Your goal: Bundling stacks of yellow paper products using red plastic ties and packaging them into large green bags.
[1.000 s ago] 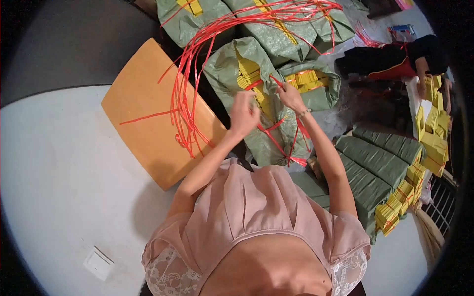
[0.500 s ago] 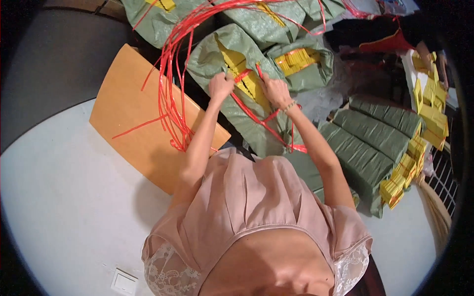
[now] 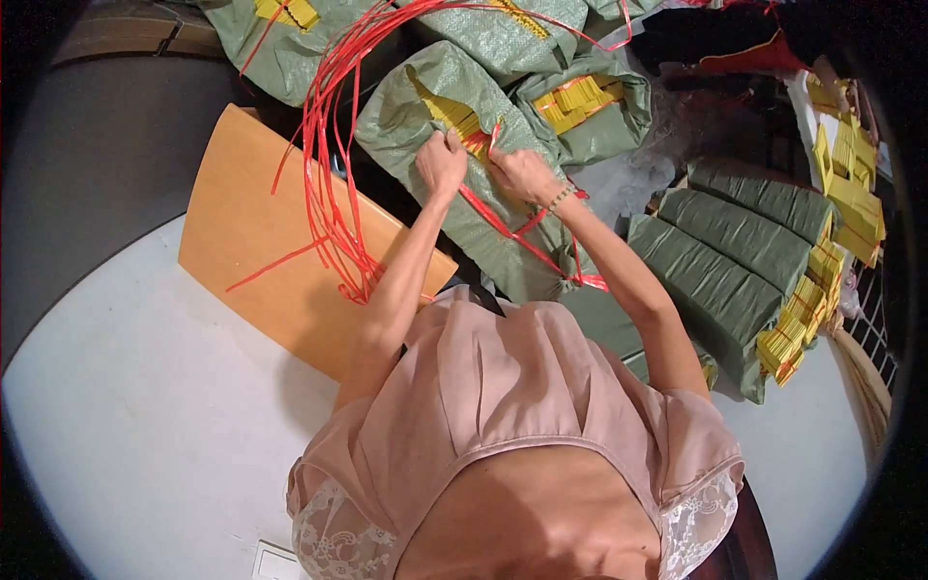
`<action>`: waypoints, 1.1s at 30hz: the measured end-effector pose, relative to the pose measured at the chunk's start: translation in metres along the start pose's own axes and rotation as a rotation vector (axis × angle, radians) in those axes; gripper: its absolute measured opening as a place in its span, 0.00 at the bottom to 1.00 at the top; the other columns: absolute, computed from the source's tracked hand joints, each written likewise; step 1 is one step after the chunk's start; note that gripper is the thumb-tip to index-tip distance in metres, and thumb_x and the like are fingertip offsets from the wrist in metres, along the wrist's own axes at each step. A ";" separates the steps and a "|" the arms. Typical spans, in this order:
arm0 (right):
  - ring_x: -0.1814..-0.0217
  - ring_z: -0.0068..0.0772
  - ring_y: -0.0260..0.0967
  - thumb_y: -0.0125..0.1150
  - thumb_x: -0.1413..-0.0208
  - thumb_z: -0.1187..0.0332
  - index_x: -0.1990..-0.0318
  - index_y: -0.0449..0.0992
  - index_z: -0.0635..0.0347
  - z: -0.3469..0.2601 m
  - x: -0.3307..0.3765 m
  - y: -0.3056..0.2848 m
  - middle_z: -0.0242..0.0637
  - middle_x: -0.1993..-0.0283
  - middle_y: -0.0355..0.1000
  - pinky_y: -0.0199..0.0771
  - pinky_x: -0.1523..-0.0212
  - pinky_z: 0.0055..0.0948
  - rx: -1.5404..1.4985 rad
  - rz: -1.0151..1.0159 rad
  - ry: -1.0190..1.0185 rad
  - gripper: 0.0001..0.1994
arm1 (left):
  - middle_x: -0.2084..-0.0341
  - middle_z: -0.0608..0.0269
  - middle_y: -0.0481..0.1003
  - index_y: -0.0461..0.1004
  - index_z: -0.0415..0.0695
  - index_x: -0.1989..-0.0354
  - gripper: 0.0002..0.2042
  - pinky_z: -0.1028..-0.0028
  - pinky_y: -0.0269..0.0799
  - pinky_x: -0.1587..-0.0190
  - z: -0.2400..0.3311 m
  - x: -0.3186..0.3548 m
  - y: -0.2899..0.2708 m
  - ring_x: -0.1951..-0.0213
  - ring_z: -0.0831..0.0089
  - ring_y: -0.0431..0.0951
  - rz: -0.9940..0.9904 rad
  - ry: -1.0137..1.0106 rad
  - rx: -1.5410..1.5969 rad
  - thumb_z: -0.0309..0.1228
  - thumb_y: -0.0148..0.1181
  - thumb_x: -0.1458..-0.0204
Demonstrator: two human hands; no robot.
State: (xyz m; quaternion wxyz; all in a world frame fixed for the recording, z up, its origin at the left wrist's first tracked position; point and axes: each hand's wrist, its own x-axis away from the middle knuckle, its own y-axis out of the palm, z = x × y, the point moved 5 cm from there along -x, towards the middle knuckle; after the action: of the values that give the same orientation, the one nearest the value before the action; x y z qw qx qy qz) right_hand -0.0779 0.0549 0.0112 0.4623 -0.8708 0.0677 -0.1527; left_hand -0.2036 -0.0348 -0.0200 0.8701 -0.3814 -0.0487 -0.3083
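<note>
Before me lies a green woven sack (image 3: 401,111), its mouth gaping over stacked yellow paper bundles (image 3: 449,114). Red plastic twine (image 3: 498,220) runs across the opening and down the sack's near side to its lower right. My left hand (image 3: 442,162) is closed at the left edge of the opening, apparently round the twine. Closed near the opening's right edge is my right hand (image 3: 525,174), with a short red end of twine sticking up from its fingers. The exact grip of both hands is partly hidden by the fingers.
A hank of red twine (image 3: 324,126) hangs over an orange-brown board (image 3: 280,232) at the left. More green sacks (image 3: 483,39) lie behind. On the right are several dark green wrapped bundles (image 3: 710,261) with yellow paper (image 3: 795,333) at their ends, near a wire rack (image 3: 875,324).
My hands have moved slightly, the right one leftward toward the left, so the gap between them is narrower. The view has shifted a little.
</note>
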 end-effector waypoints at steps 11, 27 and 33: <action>0.77 0.53 0.70 0.46 0.49 0.67 0.64 0.65 0.64 -0.008 0.008 -0.003 0.50 0.80 0.69 0.70 0.77 0.46 0.070 -0.071 0.178 0.09 | 0.84 0.62 0.73 0.67 0.46 0.65 0.21 0.59 0.62 0.74 0.056 0.022 -0.012 0.77 0.58 0.73 0.071 0.117 0.002 0.49 0.60 0.58; 0.72 0.57 0.67 0.41 0.43 0.59 0.67 0.67 0.62 0.007 0.036 -0.028 0.54 0.77 0.68 0.66 0.71 0.49 -0.270 0.113 0.287 0.14 | 0.85 0.69 0.69 0.66 0.44 0.80 0.15 0.85 0.58 0.85 0.012 -0.009 0.007 0.85 0.82 0.72 -0.334 -0.092 0.548 0.41 0.55 0.49; 0.79 0.54 0.68 0.45 0.45 0.64 0.72 0.66 0.66 -0.051 0.023 -0.013 0.54 0.84 0.67 0.68 0.78 0.47 -0.162 0.218 0.369 0.13 | 0.86 0.69 0.68 0.67 0.41 0.80 0.14 0.83 0.58 0.85 0.009 -0.006 0.007 0.86 0.82 0.70 -0.314 -0.045 0.630 0.38 0.56 0.49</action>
State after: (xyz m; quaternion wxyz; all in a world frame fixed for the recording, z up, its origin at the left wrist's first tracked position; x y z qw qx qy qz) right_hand -0.0729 0.0166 0.0535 0.3846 -0.8499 0.2567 -0.2526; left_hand -0.2036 -0.0224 -0.0202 0.8857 -0.0886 -0.2188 -0.3998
